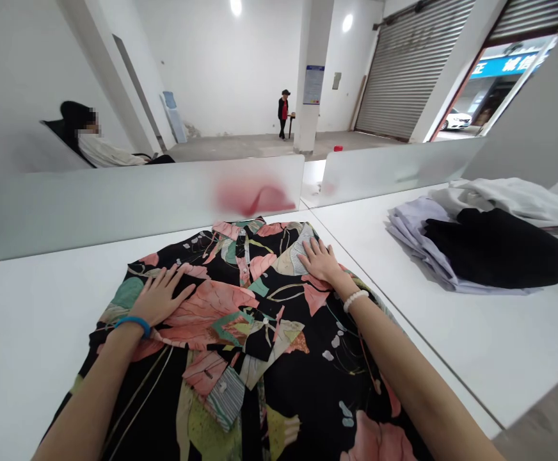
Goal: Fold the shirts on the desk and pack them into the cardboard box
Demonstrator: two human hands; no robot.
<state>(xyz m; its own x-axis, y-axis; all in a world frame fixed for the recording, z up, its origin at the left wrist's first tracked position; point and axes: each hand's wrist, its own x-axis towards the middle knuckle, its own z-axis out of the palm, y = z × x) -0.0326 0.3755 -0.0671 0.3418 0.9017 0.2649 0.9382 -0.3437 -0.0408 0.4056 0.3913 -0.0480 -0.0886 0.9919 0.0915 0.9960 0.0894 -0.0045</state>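
A black garment with a large pink, green and cream leaf print lies spread on the white table, with its layers folded over near the middle. My left hand rests flat on the pink leaf print, fingers apart, with a blue wristband just behind it. Farther up the cloth, my right hand presses flat near the garment's far edge, a white beaded bracelet on its wrist. Neither hand grips the fabric.
A stack of folded black, lilac and grey clothes lies on the adjoining white table to the right. A frosted divider runs beyond the garment. Behind it sits a person, and another person stands farther back.
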